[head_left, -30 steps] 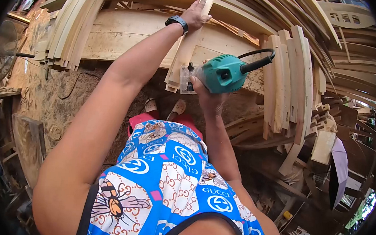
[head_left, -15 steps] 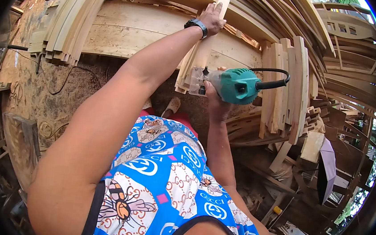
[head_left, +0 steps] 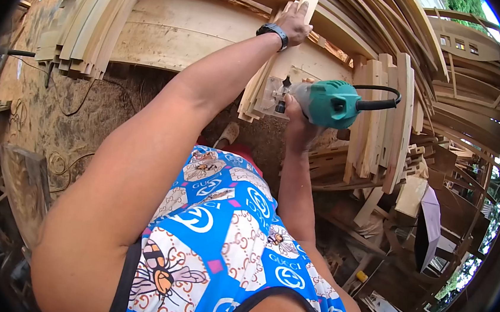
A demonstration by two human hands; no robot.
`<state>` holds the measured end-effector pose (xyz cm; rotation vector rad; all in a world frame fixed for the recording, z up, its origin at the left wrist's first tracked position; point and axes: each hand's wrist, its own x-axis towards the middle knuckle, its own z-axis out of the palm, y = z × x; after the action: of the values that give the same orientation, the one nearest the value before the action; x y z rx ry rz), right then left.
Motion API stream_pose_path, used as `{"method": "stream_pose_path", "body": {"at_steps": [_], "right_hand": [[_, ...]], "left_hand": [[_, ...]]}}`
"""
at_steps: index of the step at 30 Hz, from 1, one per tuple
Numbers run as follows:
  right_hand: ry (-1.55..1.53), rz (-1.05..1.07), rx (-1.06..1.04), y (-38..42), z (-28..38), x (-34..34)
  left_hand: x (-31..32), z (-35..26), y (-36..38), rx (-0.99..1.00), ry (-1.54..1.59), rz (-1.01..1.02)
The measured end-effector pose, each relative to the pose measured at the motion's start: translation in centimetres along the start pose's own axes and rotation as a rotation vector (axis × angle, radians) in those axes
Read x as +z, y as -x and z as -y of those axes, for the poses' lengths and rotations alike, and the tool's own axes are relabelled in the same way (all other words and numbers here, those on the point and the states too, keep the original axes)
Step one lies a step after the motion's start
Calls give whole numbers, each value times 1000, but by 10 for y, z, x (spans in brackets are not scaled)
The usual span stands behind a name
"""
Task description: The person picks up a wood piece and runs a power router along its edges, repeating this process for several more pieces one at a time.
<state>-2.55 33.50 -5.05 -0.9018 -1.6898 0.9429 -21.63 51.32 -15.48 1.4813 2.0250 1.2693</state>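
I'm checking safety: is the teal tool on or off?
Cannot tell: the right hand grips the teal tool; neither switch position nor bit motion shows.

Router (head_left: 329, 103) and wooden strip (head_left: 311, 4), seen from above.

Router: teal top, grey body, transparent base; tipped sideways, base facing view left, black cord looping from the opposite end. Wooden strip: pale, narrow, slanting up and rightward in view, beyond the base.

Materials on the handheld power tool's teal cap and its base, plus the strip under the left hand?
Teal cap: probably molded plastic, slight sheen, vent slots.
Base: see-through, likely clear plastic, though dusty.
Strip: pale wood, apparently unfinished, no gloss visible.
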Motion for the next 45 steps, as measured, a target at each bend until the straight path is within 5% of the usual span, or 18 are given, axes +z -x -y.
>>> {"method": "stream_pose_path", "body": {"at_steps": [8,15,30,42,45], "right_hand": [[-170,5,84,10,-5,-4],[-24,121,44,38,0,-17],[-50,-54,34,7,1,5],[-34,-95,-29,-52,-13,19],[-43,-69,-72,-66,-25,20]], "left_hand": [[-5,-6,4,-25,8,-7],[7,4,-1,17,0,-46],[5,7,-3,41,44,-44],[3,14,-4,122,306,-96],[27,38,-10,-10,496,-46]]}}
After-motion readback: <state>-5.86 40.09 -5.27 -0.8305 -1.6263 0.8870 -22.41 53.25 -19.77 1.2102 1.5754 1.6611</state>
